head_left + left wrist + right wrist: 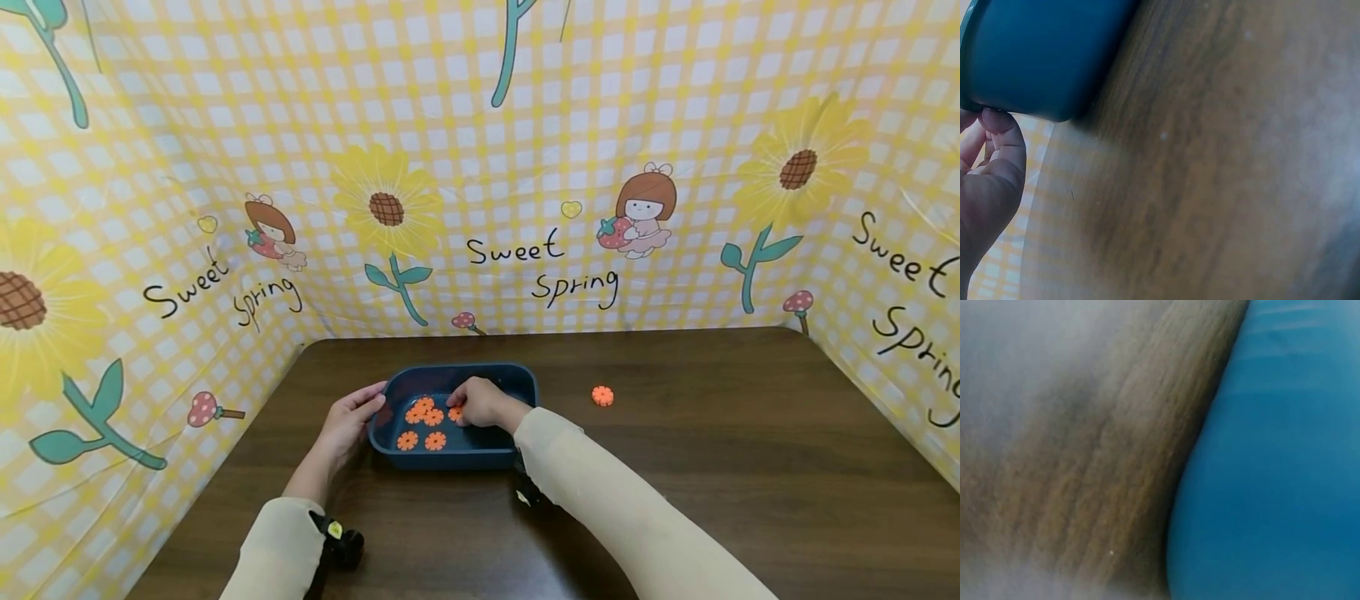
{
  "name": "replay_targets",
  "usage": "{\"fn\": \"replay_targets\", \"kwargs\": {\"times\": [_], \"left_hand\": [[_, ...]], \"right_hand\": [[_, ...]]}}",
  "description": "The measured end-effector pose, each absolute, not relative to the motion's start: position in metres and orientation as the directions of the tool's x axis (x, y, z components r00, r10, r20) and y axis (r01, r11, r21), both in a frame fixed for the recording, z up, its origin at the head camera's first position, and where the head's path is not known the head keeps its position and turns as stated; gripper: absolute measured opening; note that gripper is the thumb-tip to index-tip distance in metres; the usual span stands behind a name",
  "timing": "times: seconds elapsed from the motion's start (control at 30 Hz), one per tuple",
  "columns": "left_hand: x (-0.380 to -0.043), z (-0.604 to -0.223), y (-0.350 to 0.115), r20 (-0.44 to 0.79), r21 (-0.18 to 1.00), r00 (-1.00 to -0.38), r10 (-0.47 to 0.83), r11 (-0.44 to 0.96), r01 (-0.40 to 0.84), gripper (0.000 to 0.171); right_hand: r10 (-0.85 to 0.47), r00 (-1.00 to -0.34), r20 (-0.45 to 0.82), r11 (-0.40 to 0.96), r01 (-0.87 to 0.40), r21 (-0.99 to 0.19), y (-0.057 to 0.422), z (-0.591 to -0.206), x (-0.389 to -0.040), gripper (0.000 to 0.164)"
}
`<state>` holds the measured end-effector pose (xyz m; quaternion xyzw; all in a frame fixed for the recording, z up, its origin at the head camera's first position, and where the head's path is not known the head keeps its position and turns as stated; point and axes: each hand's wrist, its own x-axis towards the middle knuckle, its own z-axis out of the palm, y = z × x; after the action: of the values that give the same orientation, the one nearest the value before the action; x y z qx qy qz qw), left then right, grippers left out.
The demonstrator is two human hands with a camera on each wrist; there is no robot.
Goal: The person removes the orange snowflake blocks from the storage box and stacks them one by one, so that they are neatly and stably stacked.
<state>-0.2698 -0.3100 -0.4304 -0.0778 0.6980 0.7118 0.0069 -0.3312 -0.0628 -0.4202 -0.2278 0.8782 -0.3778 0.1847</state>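
Observation:
On the table stands a dark blue rectangular plastic box (465, 458), its wall (1035, 56) filling a corner of the left wrist view. My left hand (347, 425) holds the box's left end, thumb at the rim. Several orange notched building discs (435, 441) lie on the box's floor, some overlapping. Reaching over the near right part of the rim, my right hand (483, 403) has its fingers down inside and pinches another orange notched disc (454, 413), partly hidden by the fingers. The right wrist view shows only the box's outer wall (1272, 487) and wood, not the hand.
One loose orange disc (602, 396) lies on the brown wooden table (712, 433), right of the box. A yellow checked cloth (510, 167) with printed flowers hangs behind and along both sides of the table.

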Motion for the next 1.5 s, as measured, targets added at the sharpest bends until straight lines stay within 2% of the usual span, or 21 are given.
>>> {"fn": "replay_targets", "kwargs": {"times": [0.33,0.73,1.2,1.5], "left_hand": [[-0.2680,-0.4296,-0.3106,-0.116,0.993,-0.988,-0.105,-0.007,-0.116,0.048],[-0.2670,-0.4298,-0.3107,-0.129,0.991,-0.985,-0.111,0.006,-0.131,0.048],[-0.2696,-0.4321,-0.3108,-0.120,0.993,-0.988,-0.099,-0.004,-0.120,0.048],[-0.2683,-0.4297,-0.3106,-0.119,0.993,-0.987,-0.104,0.013,-0.121,0.047]], "right_hand": [[-0.555,-0.816,-0.161,0.625,-0.281,-0.728,-0.0609,-0.4181,-0.3307,0.029],[-0.570,-0.801,-0.183,0.645,-0.299,-0.703,-0.0591,-0.4154,-0.3282,0.016],[-0.607,-0.775,-0.176,0.649,-0.355,-0.673,-0.0596,-0.4186,-0.3297,0.010],[-0.638,-0.760,-0.123,0.601,-0.393,-0.696,-0.0596,-0.4137,-0.3276,0.018]]}}
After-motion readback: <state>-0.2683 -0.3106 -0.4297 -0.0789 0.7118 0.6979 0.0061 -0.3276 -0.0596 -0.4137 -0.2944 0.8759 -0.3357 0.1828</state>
